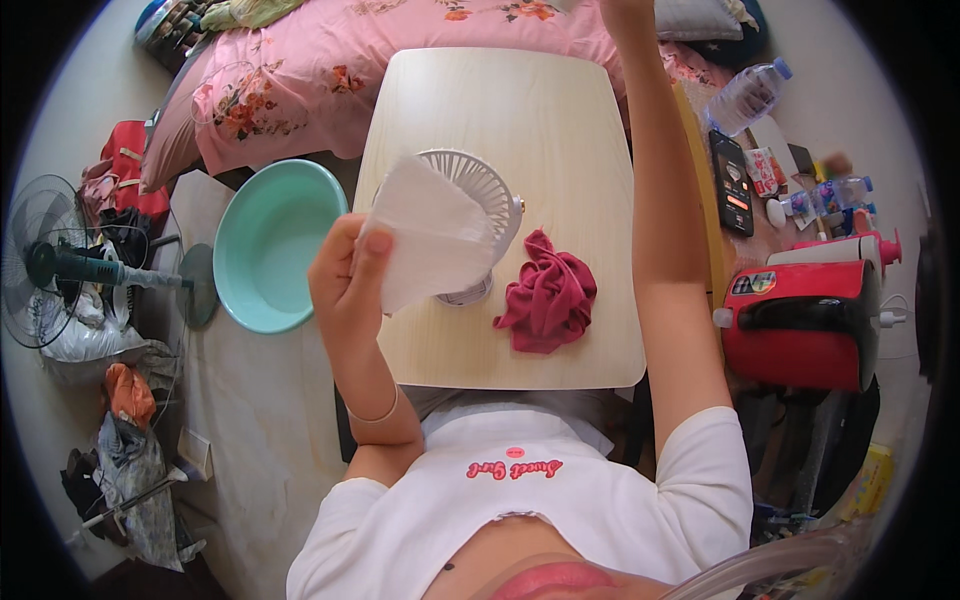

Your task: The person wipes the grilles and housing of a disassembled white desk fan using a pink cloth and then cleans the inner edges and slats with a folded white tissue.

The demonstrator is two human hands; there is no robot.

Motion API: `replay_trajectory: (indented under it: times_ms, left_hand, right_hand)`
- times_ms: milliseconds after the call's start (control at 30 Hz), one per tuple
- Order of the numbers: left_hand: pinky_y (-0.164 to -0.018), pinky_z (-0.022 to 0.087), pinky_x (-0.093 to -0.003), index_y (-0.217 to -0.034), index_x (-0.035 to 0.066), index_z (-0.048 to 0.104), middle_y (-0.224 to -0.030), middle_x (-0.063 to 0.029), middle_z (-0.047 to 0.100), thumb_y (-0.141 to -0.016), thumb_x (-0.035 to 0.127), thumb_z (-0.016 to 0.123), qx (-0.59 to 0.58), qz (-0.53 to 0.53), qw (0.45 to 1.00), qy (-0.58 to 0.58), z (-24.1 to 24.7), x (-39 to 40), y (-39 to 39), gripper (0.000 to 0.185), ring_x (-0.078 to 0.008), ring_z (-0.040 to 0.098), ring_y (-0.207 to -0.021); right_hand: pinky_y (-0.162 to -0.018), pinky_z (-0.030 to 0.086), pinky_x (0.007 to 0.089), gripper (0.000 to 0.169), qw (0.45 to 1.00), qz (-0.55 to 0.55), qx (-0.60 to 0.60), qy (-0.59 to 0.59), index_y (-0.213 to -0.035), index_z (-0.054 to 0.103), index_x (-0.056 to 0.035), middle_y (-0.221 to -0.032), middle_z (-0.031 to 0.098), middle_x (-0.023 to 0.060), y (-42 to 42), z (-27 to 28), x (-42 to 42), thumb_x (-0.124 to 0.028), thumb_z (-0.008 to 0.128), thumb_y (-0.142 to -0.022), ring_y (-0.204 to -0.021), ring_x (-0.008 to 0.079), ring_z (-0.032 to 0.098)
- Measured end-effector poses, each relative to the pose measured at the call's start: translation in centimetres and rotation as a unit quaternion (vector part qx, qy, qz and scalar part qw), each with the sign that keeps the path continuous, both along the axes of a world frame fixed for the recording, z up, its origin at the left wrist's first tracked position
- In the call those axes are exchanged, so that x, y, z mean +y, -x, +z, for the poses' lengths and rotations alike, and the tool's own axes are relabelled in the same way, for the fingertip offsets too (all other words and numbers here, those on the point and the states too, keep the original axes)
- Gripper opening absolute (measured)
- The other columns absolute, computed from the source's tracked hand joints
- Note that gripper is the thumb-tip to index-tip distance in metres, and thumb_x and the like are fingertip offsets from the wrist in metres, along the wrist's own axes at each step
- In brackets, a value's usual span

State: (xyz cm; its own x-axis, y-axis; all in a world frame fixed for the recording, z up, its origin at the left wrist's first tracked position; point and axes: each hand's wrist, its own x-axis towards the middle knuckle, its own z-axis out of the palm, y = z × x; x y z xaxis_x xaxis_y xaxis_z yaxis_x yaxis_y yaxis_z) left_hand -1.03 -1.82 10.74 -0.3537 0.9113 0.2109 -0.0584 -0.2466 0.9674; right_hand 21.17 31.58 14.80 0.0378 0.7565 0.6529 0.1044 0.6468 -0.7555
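Note:
My left hand grips a folded white tissue or thin cloth between thumb and fingers, raised above the wooden-topped table. Behind it, partly hidden, a small white desk fan stands on the table. A crumpled dark pink cloth lies to the right of the fan. My right arm stretches far forward along the table's right side; my right hand is cut off at the top edge, beside something pale only partly in view, so its fingers cannot be made out.
A mint-green basin stands left of the table, with a floor fan beyond it. Ahead is a bed with a pink floral cover. At the right are a red electric kettle, a smartphone and a plastic bottle.

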Motion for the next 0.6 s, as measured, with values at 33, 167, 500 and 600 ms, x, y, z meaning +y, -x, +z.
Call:
replay_trajectory:
  times_ms: [33,167,500,600]
  left_hand:
    - [-0.047,0.026,-0.0150,-0.086,0.001,0.059,-0.066,0.0054,0.050,-0.091,0.024,0.060,-0.001,-0.022,1.000,-0.001,0.0,0.0,0.0,0.023,0.0010,0.038,-0.055]
    - [-0.050,0.028,-0.0151,-0.087,0.000,0.062,-0.067,0.0053,0.052,-0.089,0.020,0.062,-0.003,-0.071,0.997,0.012,-0.7,-0.5,0.7,0.020,0.0007,0.040,-0.057]
    - [-0.057,0.038,-0.0164,-0.091,-0.003,0.062,-0.075,0.0010,0.060,-0.087,0.013,0.060,0.009,-0.234,0.972,-0.031,0.0,-2.3,0.2,0.016,-0.0031,0.050,-0.065]
    - [-0.058,0.040,-0.0183,-0.096,-0.003,0.060,-0.074,-0.0005,0.061,-0.087,0.012,0.058,0.134,-0.242,0.961,0.001,0.1,-2.9,0.7,0.018,-0.0043,0.053,-0.066]
  right_hand:
    - [-0.095,0.038,0.0271,0.058,0.997,-0.036,-0.053,-0.042,-0.131,0.038,0.0000,-0.116,0.053,0.0175,-0.3,0.1,0.1,-0.037,0.055,-0.090,-0.110,0.0183,0.051]
    - [-0.089,0.042,0.0306,0.054,0.945,0.290,-0.107,0.107,-0.127,0.043,0.0010,-0.116,0.054,0.0093,2.8,-0.7,-11.0,-0.041,0.047,-0.093,-0.104,0.0184,0.055]
    - [-0.074,0.044,0.0221,0.029,0.717,0.568,-0.079,0.397,-0.100,0.056,-0.0025,-0.095,0.058,0.0040,2.5,-4.3,-24.8,-0.023,0.067,-0.083,-0.089,0.0094,0.055]
    - [-0.065,0.042,0.0181,0.016,0.780,0.483,-0.023,0.397,-0.084,0.053,-0.0043,-0.081,0.057,-0.0009,1.5,-3.5,-26.3,-0.011,0.068,-0.081,-0.076,0.0051,0.053]
